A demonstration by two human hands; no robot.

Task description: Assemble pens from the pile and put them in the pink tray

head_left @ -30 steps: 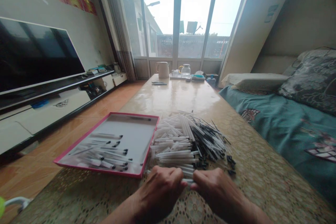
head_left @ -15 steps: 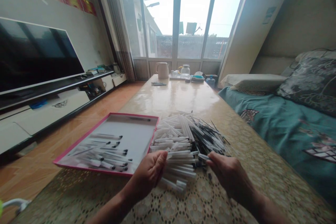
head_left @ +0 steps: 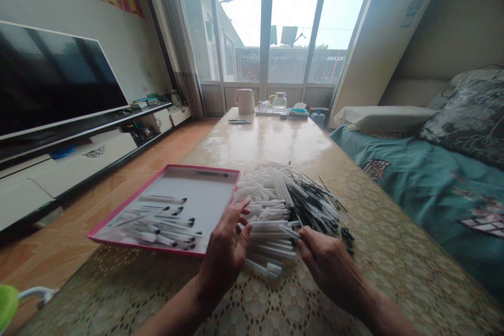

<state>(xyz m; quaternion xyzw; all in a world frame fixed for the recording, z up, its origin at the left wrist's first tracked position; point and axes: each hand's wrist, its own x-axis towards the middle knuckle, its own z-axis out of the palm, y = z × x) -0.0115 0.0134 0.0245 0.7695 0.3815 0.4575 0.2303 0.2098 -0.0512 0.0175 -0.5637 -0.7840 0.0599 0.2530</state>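
My left hand (head_left: 226,244) hovers at the left edge of a pile of white pen barrels (head_left: 275,224), its fingers and thumb apart with nothing visible between them. Fingertips of my right hand (head_left: 331,265) are closed on a slim translucent pen (head_left: 289,231) that points left over the pile. Right behind that hand lies a heap of thin dark refills (head_left: 315,202). Small black plugs (head_left: 347,239) sit beside the refills. To the left, a pink-rimmed tray (head_left: 129,205) holds several pens with black ends (head_left: 169,226).
The patterned table (head_left: 291,304) runs toward the window. At its far end stand a beige jug (head_left: 245,101), a glass pitcher (head_left: 279,100) and a tissue box (head_left: 298,111). A bed with a teal cover (head_left: 354,152) is on the right, a television (head_left: 55,79) on the left.
My left hand has gone from closed to open, its fingers spreading upward. My right hand has moved slightly left with the pen, uncovering the black plugs. The view has shifted a little.
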